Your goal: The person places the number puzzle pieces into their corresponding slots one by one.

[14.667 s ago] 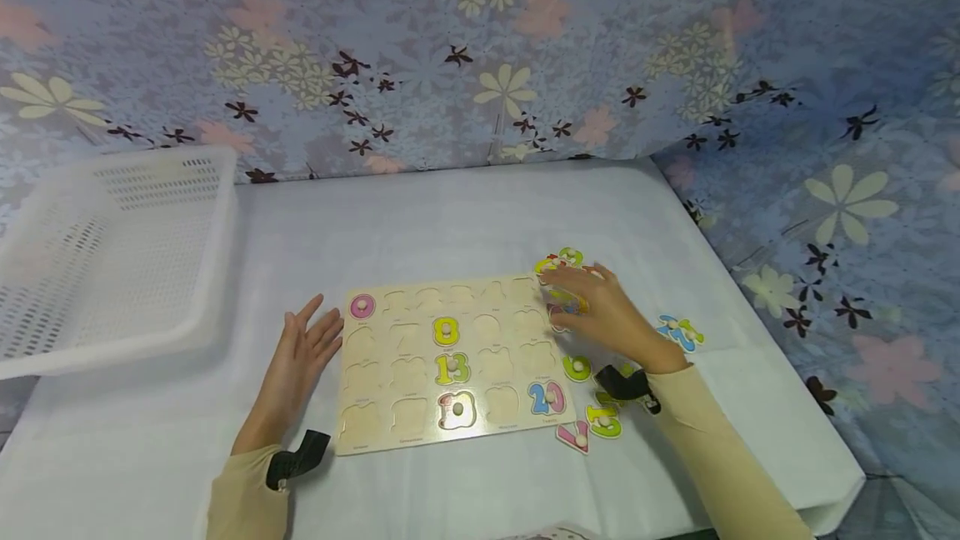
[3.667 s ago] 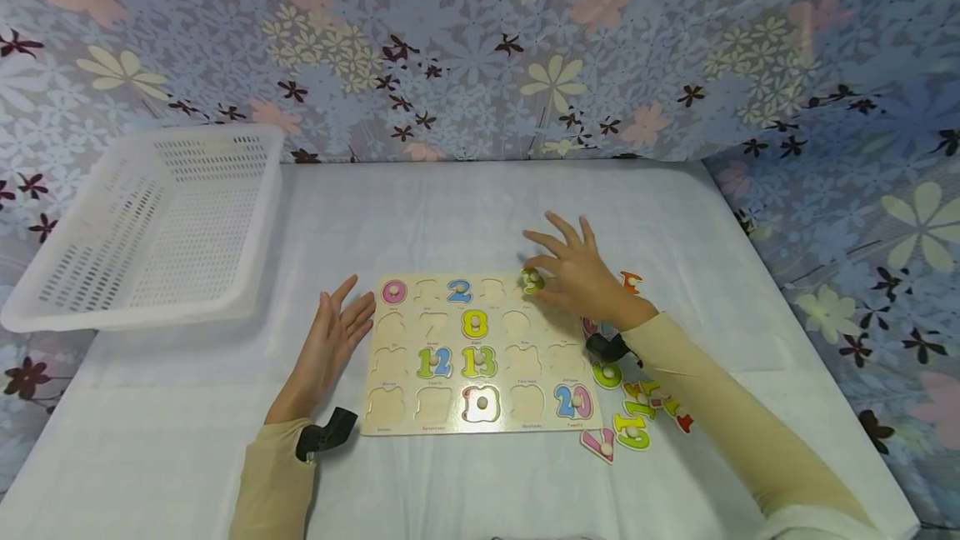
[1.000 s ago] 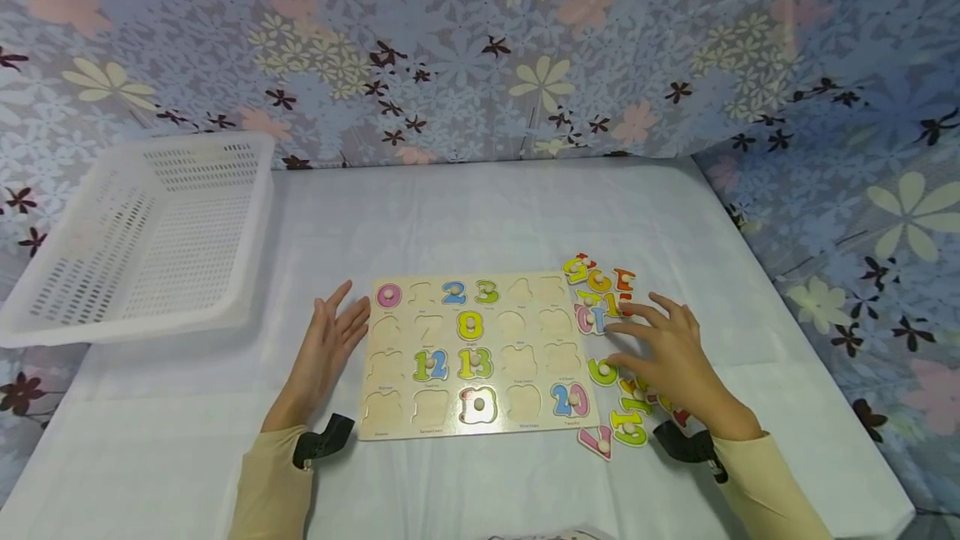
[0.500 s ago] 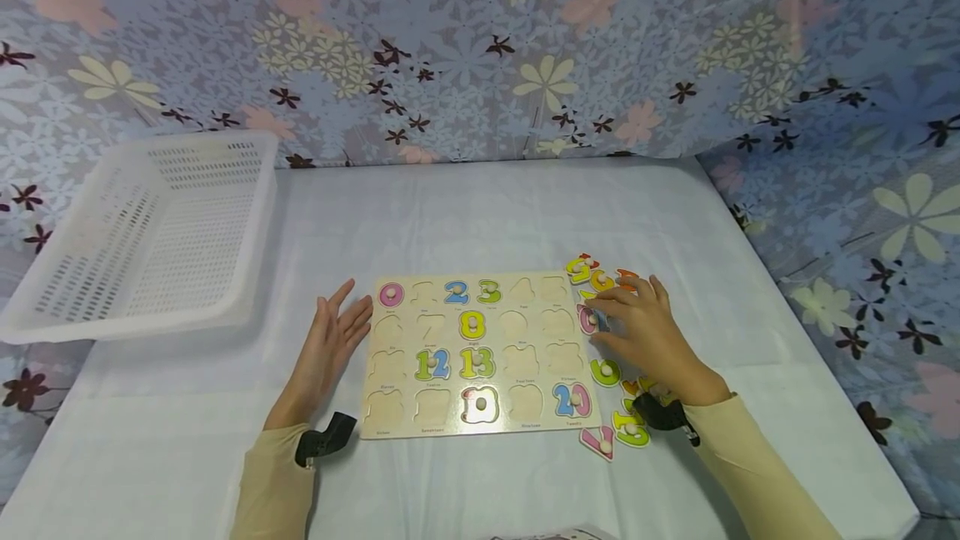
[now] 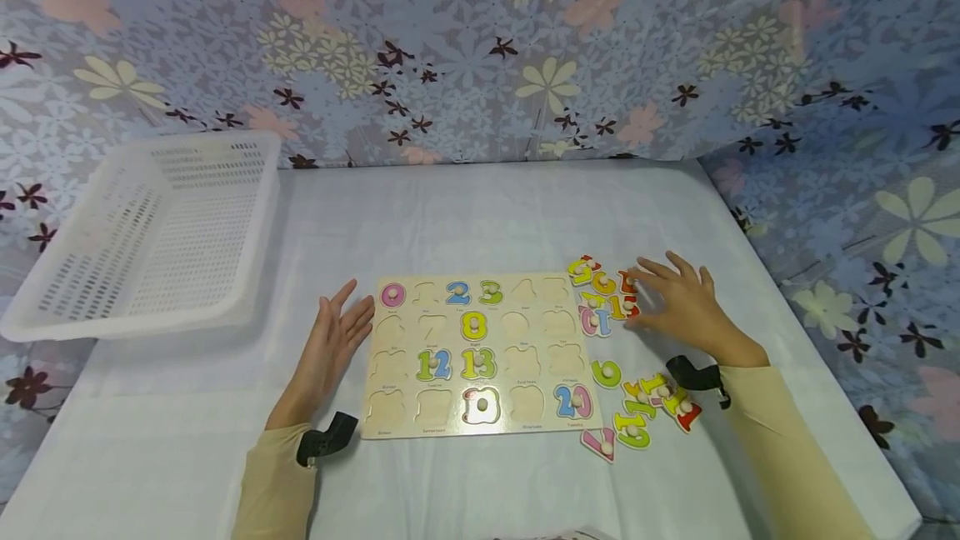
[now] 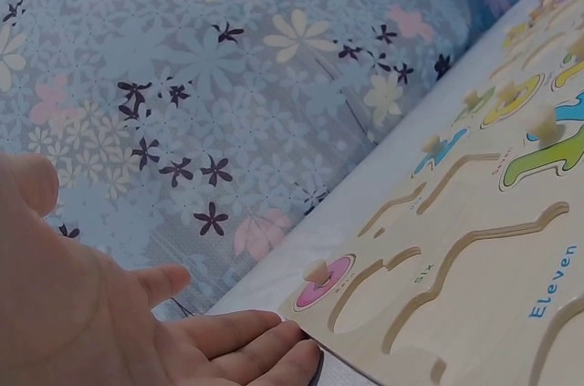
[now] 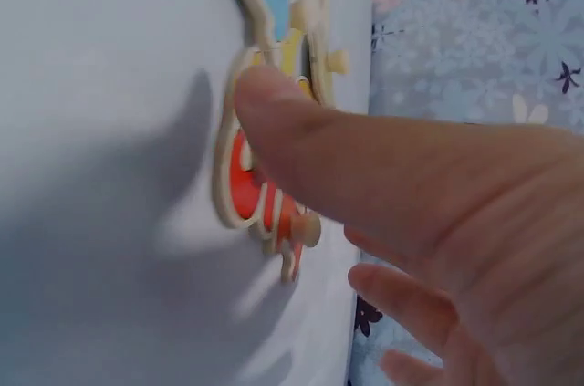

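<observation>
A wooden number puzzle board lies on the table, with knobbed pieces seated in several recesses, including a pink 0, a blue 2 and a green 3. My left hand rests with straight fingers at the board's left edge; the left wrist view shows its fingertips by the corner near the 0. Right of the board, my right hand is spread over a cluster of loose pieces. Its thumb overlaps a red-and-yellow number piece in the right wrist view, and no grip shows.
More loose pieces lie right of the board: a green round-looped piece, a pink 7-like piece, a yellow-green number and an overlapping heap. A white plastic basket stands at the back left.
The 2, 3 and 12 have come into the board since the earliest frame. In the last half second my right hand has moved right, off the pink-and-blue piece. My left hand stays put.
</observation>
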Available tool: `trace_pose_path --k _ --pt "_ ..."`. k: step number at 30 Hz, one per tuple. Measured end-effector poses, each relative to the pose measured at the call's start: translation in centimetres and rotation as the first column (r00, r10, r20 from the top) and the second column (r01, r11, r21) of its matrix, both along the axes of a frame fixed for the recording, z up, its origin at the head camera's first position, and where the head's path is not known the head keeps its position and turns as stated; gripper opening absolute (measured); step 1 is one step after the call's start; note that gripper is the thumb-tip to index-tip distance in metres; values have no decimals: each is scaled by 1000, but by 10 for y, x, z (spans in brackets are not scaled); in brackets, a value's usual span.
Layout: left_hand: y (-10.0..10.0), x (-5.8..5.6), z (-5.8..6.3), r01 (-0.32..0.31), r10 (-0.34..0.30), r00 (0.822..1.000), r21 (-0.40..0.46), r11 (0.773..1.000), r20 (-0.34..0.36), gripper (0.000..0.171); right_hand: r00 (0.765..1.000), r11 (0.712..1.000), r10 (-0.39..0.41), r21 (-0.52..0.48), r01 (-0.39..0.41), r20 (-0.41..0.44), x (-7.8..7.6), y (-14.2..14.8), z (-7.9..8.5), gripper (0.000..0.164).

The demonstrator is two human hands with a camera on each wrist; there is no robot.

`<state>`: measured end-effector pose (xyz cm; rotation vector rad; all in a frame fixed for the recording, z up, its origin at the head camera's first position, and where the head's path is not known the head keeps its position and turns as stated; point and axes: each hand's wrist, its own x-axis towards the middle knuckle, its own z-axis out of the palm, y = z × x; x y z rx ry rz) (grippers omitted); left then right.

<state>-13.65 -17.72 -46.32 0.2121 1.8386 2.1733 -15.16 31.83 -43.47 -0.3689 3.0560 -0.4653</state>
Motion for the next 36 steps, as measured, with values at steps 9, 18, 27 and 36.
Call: trace_pose_path --k 9,18,27,36 --pt "1 -1 -2 5 -5 1000 9 1000 7 68 998 999 44 5 -44 47 -13 5 2 76" --pt "0 -2 -2 6 -6 1000 14 1000 3 69 993 993 115 -2 -115 -15 -9 1 -5 53" --pt "0 -2 -2 3 -3 1000 10 1000 4 68 983 996 91 4 -91 -159 1 4 -14 48" --pt "-1 -2 -2 -3 2 1000 19 1000 19 70 982 996 79 -23 -84 -173 11 13 -14 50"
